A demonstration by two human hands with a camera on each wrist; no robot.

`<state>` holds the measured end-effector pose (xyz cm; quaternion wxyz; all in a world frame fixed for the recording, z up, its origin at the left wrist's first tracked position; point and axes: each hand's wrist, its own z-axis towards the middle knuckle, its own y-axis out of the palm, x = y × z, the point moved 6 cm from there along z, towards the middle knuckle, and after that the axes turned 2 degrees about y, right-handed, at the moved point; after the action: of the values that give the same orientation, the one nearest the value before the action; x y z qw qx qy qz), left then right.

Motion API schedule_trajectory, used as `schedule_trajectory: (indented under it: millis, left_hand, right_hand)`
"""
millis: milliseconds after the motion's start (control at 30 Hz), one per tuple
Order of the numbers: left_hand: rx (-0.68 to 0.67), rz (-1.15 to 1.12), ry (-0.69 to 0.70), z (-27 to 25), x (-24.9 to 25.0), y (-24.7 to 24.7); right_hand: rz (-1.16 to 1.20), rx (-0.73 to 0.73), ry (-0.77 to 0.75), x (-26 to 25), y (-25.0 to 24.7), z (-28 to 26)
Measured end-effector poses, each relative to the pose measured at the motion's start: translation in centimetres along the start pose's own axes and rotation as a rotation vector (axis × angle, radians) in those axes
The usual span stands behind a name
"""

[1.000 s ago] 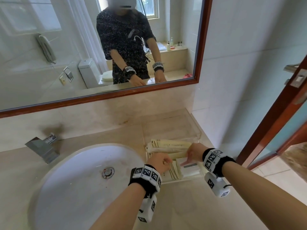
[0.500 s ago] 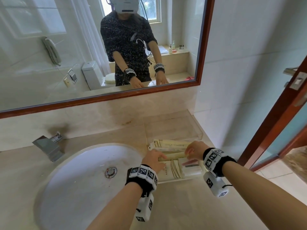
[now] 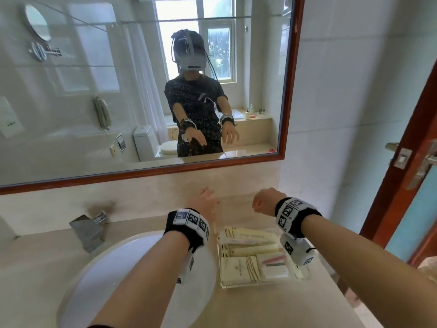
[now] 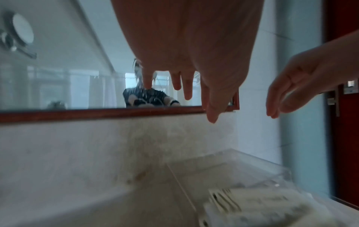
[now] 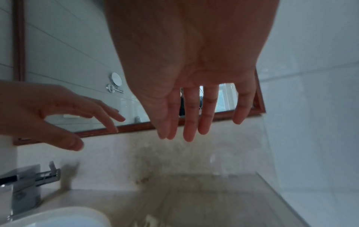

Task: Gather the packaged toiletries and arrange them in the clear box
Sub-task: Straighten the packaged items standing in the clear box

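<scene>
Below both hands' fingers point(image 5: 189, 116) — spread, holding nothing — packaged toiletries point(image 3: 250, 254) lie in the clear box point(image 3: 238, 285).

One clear box point(image 3: 246, 285) holds what looks like five cream packaged toiletries point(image 3: 248, 236), though their overlap blurs the count. There are two hands, left point(image 3: 205, 204) and right point(image 3: 264, 201), one sink point(image 3: 113, 275), one faucet point(image 3: 88, 232) and one mirror point(image 3: 94, 91).

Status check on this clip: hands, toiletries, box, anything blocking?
Left hand and right hand open, empty, raised above the clear box. Packaged toiletries lie inside it, near end. Nothing blocking.
</scene>
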<state>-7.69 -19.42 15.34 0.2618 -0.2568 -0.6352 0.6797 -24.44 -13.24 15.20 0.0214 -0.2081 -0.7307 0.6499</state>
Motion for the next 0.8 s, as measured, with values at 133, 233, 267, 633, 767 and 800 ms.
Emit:
schedule_trajectory:
  millis: [133,233,267,633,767,800]
  left_hand:
    - [0.049,0.208,0.033,0.3,-0.8,-6.3]
    - [0.126,0.273,0.009,0.1,-1.7,-11.6]
    - [0.157,0.288,-0.001,-0.1,-2.1,-13.3]
    - [0.316,0.44,-0.066,-5.1,-6.0,-25.3]
    - [0.309,0.444,-0.063,-6.8,-7.4,-26.2]
    - [0.309,0.445,-0.064,-7.3,-7.8,-26.4]
  right_hand:
    - [-0.121,0.094,-0.069,-4.6,-5.5,-0.7]
    - [-0.182,0.161,-0.127,-8.1,-9.6,-1.0]
    - [-0.181,0.181,-0.138,-9.1,-10.9,-1.1]
    - [-0.142,0.454,-0.19,-16.5,-21.0,-4.0]
    - [-0.126,0.517,-0.179,-18.7,-22.2,-5.3]
    - [-0.121,0.517,-0.175,-19.1,-22.2,-5.6]
